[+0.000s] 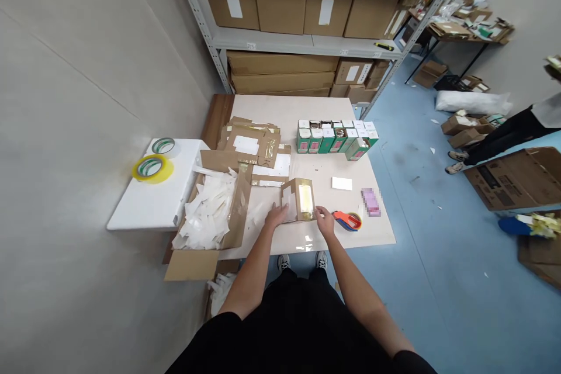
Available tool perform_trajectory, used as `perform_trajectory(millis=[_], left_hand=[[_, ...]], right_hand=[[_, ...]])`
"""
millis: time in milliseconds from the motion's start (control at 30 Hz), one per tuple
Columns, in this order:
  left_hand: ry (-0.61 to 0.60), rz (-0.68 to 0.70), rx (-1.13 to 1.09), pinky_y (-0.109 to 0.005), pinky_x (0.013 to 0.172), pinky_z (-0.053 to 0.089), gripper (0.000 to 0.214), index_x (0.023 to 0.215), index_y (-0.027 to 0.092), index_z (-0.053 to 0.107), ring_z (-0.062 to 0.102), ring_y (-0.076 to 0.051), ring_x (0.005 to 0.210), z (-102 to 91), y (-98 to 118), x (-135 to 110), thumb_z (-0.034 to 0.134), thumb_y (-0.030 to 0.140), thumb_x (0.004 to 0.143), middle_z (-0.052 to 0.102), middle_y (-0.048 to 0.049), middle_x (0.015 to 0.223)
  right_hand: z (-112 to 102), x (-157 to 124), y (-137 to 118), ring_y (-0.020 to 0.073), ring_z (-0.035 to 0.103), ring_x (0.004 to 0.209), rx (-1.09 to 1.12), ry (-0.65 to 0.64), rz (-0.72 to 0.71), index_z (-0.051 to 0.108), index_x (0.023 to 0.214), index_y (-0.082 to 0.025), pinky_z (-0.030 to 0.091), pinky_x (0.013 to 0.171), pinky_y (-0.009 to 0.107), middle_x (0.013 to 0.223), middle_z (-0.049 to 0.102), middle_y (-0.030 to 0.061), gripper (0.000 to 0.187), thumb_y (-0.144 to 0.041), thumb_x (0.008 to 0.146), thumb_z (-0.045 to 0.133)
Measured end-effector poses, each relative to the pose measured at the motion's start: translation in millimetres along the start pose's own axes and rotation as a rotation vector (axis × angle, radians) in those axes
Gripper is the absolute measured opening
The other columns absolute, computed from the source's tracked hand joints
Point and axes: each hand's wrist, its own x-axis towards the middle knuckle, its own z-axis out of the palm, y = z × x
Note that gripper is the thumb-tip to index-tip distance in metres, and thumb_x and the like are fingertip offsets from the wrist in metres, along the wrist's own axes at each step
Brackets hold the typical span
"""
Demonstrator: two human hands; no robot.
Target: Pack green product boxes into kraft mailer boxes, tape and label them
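A small cardboard box (288,194) stands near the front edge of the table, with a white label on its side and a yellowish-white label under shiny tape. My left hand (276,215) presses against the lower left side of this box. On the opposite side, my right hand (324,220) grips its lower right edge with bent fingers. Just right of that hand lies a tape dispenser (348,220) with orange and blue parts. A white slip (341,183) lies behind it, and a pixelated purple item (371,202) is farther right.
Green-and-white boxes (326,139) stand in rows at the back right. Flattened cardboard (249,143) is stacked at the back left. An open carton (239,216) of white strips sits left, beside tape rolls (152,169). Shelving (280,41) rises behind; another person's legs (495,135) show at right.
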Motion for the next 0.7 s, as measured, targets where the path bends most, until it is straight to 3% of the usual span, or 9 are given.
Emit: perform_trajectory(millis=[67, 133, 200, 300, 433, 700], left_hand=[[-0.061, 0.001, -0.215, -0.044, 0.109, 0.049, 0.070, 0.142, 0.024, 0.061, 0.059, -0.035, 0.136, -5.9, -12, -11, 0.071, 0.062, 0.084, 0.059, -0.0156, 0.151], [-0.169, 0.086, -0.424, -0.042, 0.107, 0.052, 0.085, 0.154, 0.024, 0.048, 0.064, -0.031, 0.130, -2.1, -20, -24, 0.079, 0.052, 0.081, 0.063, -0.0145, 0.146], [-0.200, 0.128, -0.521, -0.042, 0.109, 0.051, 0.100, 0.160, 0.025, 0.040, 0.063, -0.029, 0.130, 5.0, -23, -34, 0.087, 0.044, 0.074, 0.061, -0.0139, 0.149], [-0.243, 0.110, -0.647, -0.047, 0.113, 0.049, 0.115, 0.166, 0.025, 0.028, 0.060, -0.030, 0.133, 9.9, -22, -43, 0.091, 0.041, 0.071, 0.058, -0.0157, 0.152], [-0.301, 0.079, -0.764, -0.053, 0.118, 0.044, 0.130, 0.169, 0.025, 0.017, 0.058, -0.033, 0.136, 5.4, -20, -53, 0.095, 0.041, 0.066, 0.055, -0.0178, 0.155], [-0.141, 0.258, -0.785, -0.053, 0.121, 0.039, 0.128, 0.168, 0.027, 0.023, 0.050, -0.034, 0.144, -2.2, 9, -82, 0.097, 0.036, 0.064, 0.045, -0.0163, 0.163]], right_hand=[[16, 0, -3, 0.0250, 0.069, 0.109, -0.016, -0.002, 0.046, 0.068, 0.130, -0.020, 0.052, 0.092, 0.033, 0.124, 0.074, 0.0109, 0.051, -0.046, 0.089, 0.053], [37, 0, -6, 0.0253, 0.069, 0.109, -0.001, -0.077, 0.059, 0.065, 0.134, -0.018, 0.053, 0.089, 0.033, 0.126, 0.073, 0.0125, 0.055, -0.042, 0.086, 0.057], [55, 0, -7, 0.0253, 0.070, 0.105, 0.072, -0.165, 0.035, 0.063, 0.136, -0.017, 0.055, 0.087, 0.033, 0.122, 0.075, 0.0110, 0.059, -0.041, 0.082, 0.058], [68, 0, -7, 0.0258, 0.071, 0.097, 0.202, -0.198, 0.035, 0.065, 0.131, -0.019, 0.056, 0.087, 0.036, 0.115, 0.076, 0.0079, 0.061, -0.041, 0.074, 0.060], [57, 1, -8, 0.0278, 0.070, 0.099, 0.308, -0.181, 0.028, 0.068, 0.122, -0.023, 0.058, 0.087, 0.040, 0.120, 0.075, 0.0068, 0.058, -0.041, 0.066, 0.067], [18, 3, -34, 0.0291, 0.067, 0.107, 0.330, -0.218, -0.063, 0.065, 0.126, -0.025, 0.058, 0.088, 0.043, 0.124, 0.070, 0.0092, 0.059, -0.044, 0.070, 0.072]])
